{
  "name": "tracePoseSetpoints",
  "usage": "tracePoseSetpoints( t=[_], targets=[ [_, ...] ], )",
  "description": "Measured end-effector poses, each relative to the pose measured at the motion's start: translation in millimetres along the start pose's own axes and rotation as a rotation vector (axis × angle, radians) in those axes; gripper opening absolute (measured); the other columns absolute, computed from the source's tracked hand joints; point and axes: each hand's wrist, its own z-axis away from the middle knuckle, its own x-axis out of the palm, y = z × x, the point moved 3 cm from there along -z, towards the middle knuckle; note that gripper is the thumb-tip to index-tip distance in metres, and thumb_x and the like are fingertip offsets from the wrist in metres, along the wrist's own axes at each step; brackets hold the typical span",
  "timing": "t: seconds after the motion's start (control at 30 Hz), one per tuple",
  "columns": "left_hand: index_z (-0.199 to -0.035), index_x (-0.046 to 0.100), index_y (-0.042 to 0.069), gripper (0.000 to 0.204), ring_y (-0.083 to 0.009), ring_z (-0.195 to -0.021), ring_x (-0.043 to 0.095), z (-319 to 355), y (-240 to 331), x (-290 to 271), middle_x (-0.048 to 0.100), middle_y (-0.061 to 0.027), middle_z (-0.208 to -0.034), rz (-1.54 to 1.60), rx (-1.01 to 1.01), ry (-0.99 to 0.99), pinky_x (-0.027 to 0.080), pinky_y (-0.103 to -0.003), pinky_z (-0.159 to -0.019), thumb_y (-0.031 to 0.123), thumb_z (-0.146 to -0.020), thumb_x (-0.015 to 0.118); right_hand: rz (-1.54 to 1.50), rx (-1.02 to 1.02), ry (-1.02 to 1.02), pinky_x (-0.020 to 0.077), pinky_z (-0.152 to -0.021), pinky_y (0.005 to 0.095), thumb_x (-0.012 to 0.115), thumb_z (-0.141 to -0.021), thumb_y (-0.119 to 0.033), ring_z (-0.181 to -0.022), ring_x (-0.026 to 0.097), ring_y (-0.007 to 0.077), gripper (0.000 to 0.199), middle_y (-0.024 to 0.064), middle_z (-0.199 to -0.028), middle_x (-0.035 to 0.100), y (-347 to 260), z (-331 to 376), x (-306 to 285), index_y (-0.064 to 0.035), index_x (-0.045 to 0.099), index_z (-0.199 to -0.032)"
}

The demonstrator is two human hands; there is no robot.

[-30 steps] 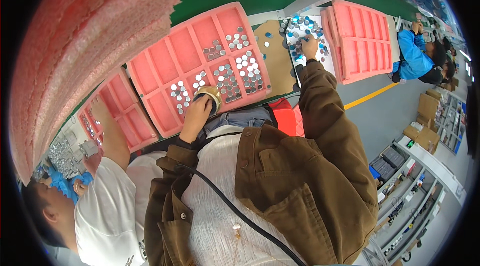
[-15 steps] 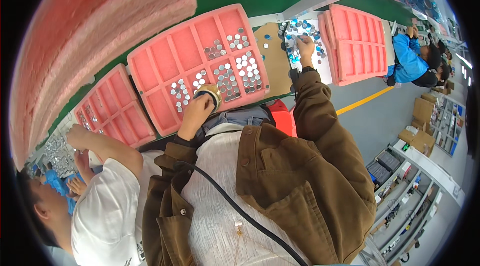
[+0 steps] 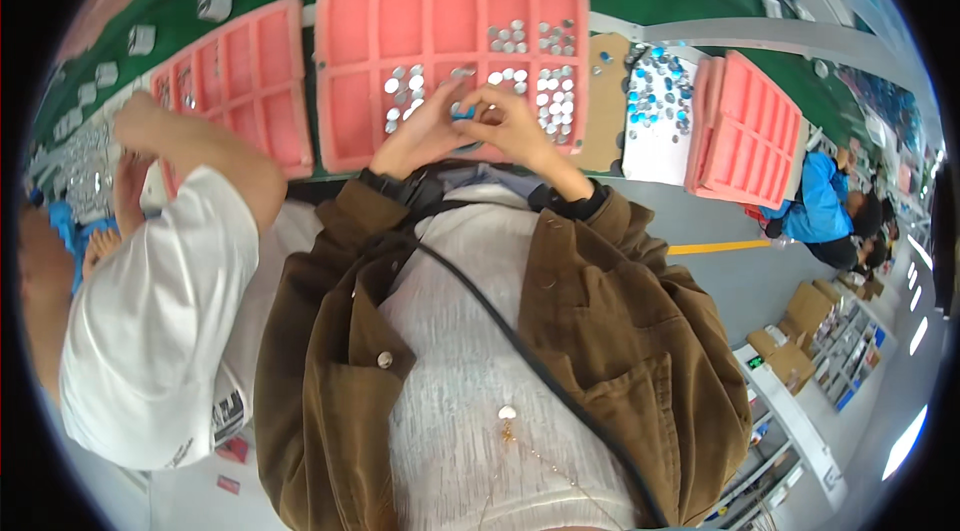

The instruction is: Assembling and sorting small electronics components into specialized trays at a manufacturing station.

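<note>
Brown cloth of a jacket (image 3: 640,331) is seen nearest. Beyond it, the left hand (image 3: 435,131) and the right hand (image 3: 515,129) are held together over the near row of a pink foam tray (image 3: 347,126). A small blue piece (image 3: 462,113) is framed between their fingertips; the right thumb and forefinger are bent toward it, the left fingers are half-curled beside it, and by which of them it is pinched cannot be told. Two-handed handling of this piece is judged to be the step in hand; a light, steady fingertip grip seems called for. Silver discs (image 3: 555,99) are spread in compartments around the hands. Farther right, blue and dark discs (image 3: 657,96) are scattered over a white sheet (image 3: 655,161), near stacked pink trays (image 3: 750,131). Farthest off, a blue-clad worker (image 3: 815,196) is seen.
</note>
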Motion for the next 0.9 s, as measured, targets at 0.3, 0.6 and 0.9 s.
tracePoseSetpoints(
  t=[0.3, 0.6, 0.9],
  targets=[
    [-0.109, 0.049, 0.001, 0.03, -0.0171, -0.088, 0.056, 7.5, 0.9, -6.5, 0.055, -0.0078, -0.097, -0.047, 0.083, -0.05, 0.048, -0.028, -0.075, 0.022, -0.094, 0.033, 0.649, -0.37, 0.051, 0.0457, -0.059, 0.0266, 0.061, -0.076, -0.003, -0.068, 0.055, 0.0156, 0.014, 0.0067, -0.091, 0.057, -27.4, 8.6, 24.2, 0.0008, 0.061, -0.09],
    [-0.087, 0.056, 0.003, 0.023, -0.0076, -0.062, 0.046, 17.6, 13.9, 18.1, 0.052, -0.0008, -0.067, -0.1, 0.244, 0.176, 0.036, -0.02, -0.052, 0.023, -0.091, 0.045, 0.464, -0.415, 0.321, 0.0439, -0.066, 0.0266, 0.062, -0.076, -0.005, -0.075, 0.056, 0.0173, 0.015, 0.0088, -0.084, 0.06, -34.3, 8.2, 4.4, -0.0008, 0.065, -0.09],
    [-0.081, 0.049, 0.005, 0.029, -0.0054, -0.048, 0.038, 17.5, 15.6, 27.9, 0.041, 0.0019, -0.056, -0.325, 0.31, -0.083, 0.025, -0.019, -0.041, 0.03, -0.093, 0.041, 0.641, -0.538, 0.39, 0.0458, -0.062, 0.0264, 0.064, -0.073, -0.002, -0.076, 0.06, 0.0175, 0.016, 0.0075, -0.086, 0.062, -33.6, 12.5, -3.9, -0.0037, 0.068, -0.088]
  ],
)
